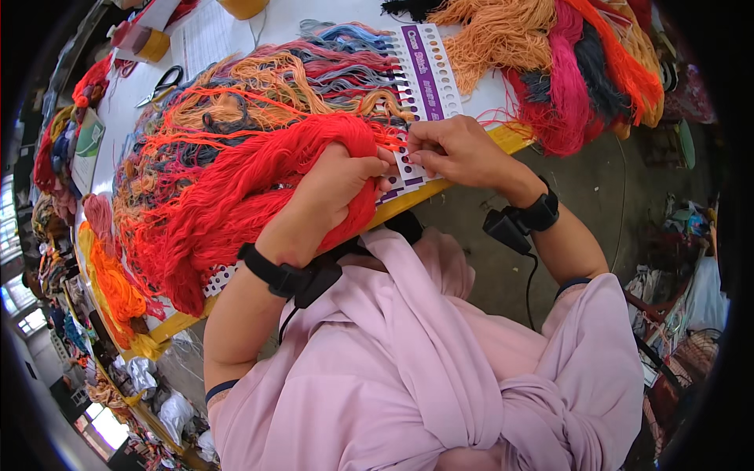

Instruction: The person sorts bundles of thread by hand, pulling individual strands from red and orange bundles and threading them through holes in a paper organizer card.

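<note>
Your left hand [334, 188] clutches a thick red yarn skein [236, 200] while your right hand [455, 149] pinches a red strand at the punched white-and-purple thread organiser card [428, 78], which lies on the white table [212, 31] among multicoloured thread bundles [259, 86].

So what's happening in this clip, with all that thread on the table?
A person works at a white table heaped with coloured thread. The left hand grips a thick bundle of red thread, while the right hand pinches at the near end of a long white punched card with a purple strip, where the fingertips of both hands meet. Many thread colours already hang from the card's holes. Scissors lie further back.
</note>
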`<state>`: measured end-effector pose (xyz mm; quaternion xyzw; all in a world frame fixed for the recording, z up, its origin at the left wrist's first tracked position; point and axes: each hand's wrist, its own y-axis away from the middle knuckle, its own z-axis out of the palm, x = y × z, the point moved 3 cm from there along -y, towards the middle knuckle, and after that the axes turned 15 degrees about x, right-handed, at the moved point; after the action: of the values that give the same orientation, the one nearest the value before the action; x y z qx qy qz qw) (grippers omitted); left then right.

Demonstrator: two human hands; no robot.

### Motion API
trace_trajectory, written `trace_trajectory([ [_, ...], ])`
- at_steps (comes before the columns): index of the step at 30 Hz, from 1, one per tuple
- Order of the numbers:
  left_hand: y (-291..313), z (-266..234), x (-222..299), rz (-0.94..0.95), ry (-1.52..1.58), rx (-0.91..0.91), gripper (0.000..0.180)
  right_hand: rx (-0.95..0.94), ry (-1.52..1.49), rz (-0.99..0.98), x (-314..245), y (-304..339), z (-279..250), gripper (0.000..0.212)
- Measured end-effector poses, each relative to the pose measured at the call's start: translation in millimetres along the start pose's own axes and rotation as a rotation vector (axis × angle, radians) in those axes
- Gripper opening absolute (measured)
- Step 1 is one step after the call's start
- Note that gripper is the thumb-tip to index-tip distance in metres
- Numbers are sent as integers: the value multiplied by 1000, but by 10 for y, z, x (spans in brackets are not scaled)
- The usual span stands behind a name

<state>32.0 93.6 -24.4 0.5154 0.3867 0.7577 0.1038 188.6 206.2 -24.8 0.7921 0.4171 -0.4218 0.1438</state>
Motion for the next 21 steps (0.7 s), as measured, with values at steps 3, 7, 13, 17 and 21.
trace_trajectory([
  [3, -94, 44, -84, 70, -40, 25, 14, 8, 56, -16, 6, -17, 10, 10],
  [7, -109, 111, -57, 173, -124, 79, 12, 24, 138, -36, -24, -44, 37, 12],
  [13, -92, 74, -17, 232, -355, 141, 9, -32, 49, 37, 5, -24, 15, 11],
  [17, -61, -10, -16, 252, -292, 108, 8, -15, 47, -12, -41, 4, -1, 12],
  [21, -55, -21, -20, 254, -244, 67, 9, -35, 61, 14, -39, -9, -2, 13],
])
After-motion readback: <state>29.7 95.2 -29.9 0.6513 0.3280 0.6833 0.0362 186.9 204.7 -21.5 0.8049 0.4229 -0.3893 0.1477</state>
